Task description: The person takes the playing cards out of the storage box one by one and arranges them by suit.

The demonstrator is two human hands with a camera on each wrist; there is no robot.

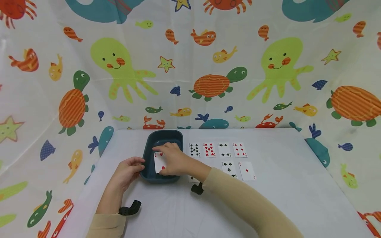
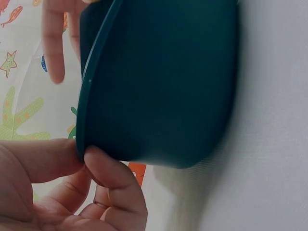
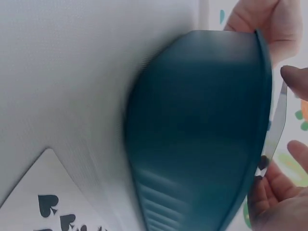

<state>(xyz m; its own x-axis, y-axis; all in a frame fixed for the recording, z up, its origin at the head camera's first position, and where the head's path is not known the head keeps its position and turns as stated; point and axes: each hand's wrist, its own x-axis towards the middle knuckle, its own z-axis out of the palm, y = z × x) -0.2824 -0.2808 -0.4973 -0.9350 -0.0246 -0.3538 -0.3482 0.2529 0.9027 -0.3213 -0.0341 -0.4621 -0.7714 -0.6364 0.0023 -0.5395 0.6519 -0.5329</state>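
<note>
A dark teal rectangular tub (image 1: 160,179) stands on the table, left of the middle. My left hand (image 1: 128,170) pinches its left rim between thumb and finger, which the left wrist view shows up close. Over the tub, my right hand (image 1: 174,160) holds a playing card (image 1: 158,162) with red hearts, its fingers at the far edge and thumb at the near edge. In the right wrist view this card (image 3: 278,122) appears nearly edge-on above the tub's rim. The hand hides part of its face and part of the tub's inside.
Right of the tub lie face-up cards in two rows: a spade card (image 1: 194,150), a heart card (image 1: 209,150), a club card (image 1: 224,150) and a diamond card (image 1: 239,150) behind; clubs (image 1: 229,169) and an ace of diamonds (image 1: 247,171) in front. My right forearm partly covers another spade card (image 1: 192,179).
</note>
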